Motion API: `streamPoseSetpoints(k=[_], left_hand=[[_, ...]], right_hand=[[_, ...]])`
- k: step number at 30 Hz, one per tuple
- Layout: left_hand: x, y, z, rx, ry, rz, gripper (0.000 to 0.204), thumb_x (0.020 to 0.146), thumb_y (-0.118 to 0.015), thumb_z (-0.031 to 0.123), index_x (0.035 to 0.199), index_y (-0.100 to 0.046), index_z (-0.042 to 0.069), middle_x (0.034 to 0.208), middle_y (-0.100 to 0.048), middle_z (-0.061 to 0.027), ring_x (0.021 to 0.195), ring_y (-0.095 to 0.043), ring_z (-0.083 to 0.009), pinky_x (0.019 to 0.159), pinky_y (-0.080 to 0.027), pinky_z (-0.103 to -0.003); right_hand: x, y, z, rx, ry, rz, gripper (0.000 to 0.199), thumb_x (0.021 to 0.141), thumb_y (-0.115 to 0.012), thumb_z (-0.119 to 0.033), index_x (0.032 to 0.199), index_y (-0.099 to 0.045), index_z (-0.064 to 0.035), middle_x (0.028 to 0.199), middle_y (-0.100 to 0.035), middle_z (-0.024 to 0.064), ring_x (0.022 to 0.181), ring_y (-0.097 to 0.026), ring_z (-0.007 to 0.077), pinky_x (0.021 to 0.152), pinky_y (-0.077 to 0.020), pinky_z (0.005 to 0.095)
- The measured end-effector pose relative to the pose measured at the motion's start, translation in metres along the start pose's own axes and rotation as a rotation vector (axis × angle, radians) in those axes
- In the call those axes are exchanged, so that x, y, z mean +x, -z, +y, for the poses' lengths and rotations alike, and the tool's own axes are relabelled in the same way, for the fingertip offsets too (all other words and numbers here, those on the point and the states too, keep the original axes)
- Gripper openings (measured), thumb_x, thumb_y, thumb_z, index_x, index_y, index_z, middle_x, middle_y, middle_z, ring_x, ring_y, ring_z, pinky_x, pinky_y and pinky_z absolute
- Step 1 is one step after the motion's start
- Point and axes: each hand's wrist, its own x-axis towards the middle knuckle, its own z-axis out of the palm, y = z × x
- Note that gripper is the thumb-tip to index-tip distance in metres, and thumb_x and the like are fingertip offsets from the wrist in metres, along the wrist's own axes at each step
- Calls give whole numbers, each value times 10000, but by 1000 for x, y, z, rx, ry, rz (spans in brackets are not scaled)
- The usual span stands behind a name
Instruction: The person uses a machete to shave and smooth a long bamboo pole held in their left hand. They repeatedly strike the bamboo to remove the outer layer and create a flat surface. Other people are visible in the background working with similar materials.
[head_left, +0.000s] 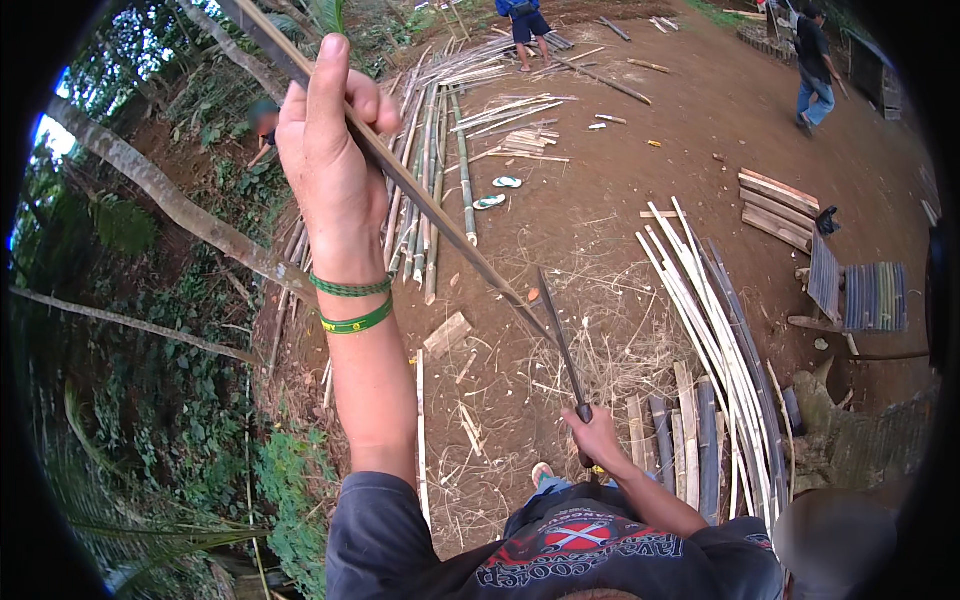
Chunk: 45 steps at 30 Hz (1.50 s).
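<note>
My left hand (330, 150) is raised high and grips a long thin bamboo strip (430, 205) that slants from the upper left down toward the middle. Two green bands circle that wrist. Lower down, my right hand (592, 432) is closed on the handle of a long dark knife (560, 335). The blade points up and its tip meets the bamboo strip near the strip's lower end. Shavings and thin fibres lie on the dirt ground (640, 190) below the blade.
Pale split bamboo strips (705, 330) lie in a bundle at the right. Long bamboo poles (440, 170) lie behind my left hand. Stacked boards (778, 205) sit at right. Two people (812, 65) stand far off, and a third person crouches at upper left. Vegetation slopes at left.
</note>
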Motion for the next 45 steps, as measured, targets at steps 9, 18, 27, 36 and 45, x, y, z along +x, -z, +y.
streamPoseSetpoints(k=[9,18,27,36,45], left_hand=[[-60,-2,37,64,-242,55,318,991,-560,306,732,-467,146,518,-412,36,396,-372,-34,334,-308,-185],[-123,19,97,56,-224,72,310,936,-569,156,671,-409,128,559,-401,17,396,-391,-56,347,-335,-180],[-135,7,99,121,-288,186,268,893,-604,136,685,-435,127,546,-406,33,388,-390,-66,364,-343,-183],[-147,-1,106,241,-217,137,230,942,-604,316,856,-554,109,639,-478,47,462,-440,-74,395,-373,-216],[-149,25,109,244,-216,92,223,941,-583,295,819,-553,111,654,-467,51,477,-456,-83,404,-364,-214]], right_hand=[[-89,15,-171,268,345,-233,387,1031,-424,-290,788,-539,-11,562,-493,52,459,-451,134,451,-356,318],[-123,-12,-123,170,101,-241,469,978,-531,-387,788,-602,36,551,-521,216,525,-578,376,527,-426,464],[-113,-27,-69,147,-9,-188,471,975,-528,-395,766,-593,22,584,-537,217,551,-583,350,555,-428,446],[-105,-20,-22,20,81,-190,537,956,-526,-464,758,-638,22,576,-563,226,562,-592,387,564,-444,479],[-44,-12,23,-122,-140,-294,607,948,-511,-526,767,-659,34,604,-590,236,579,-604,373,623,-473,467]])
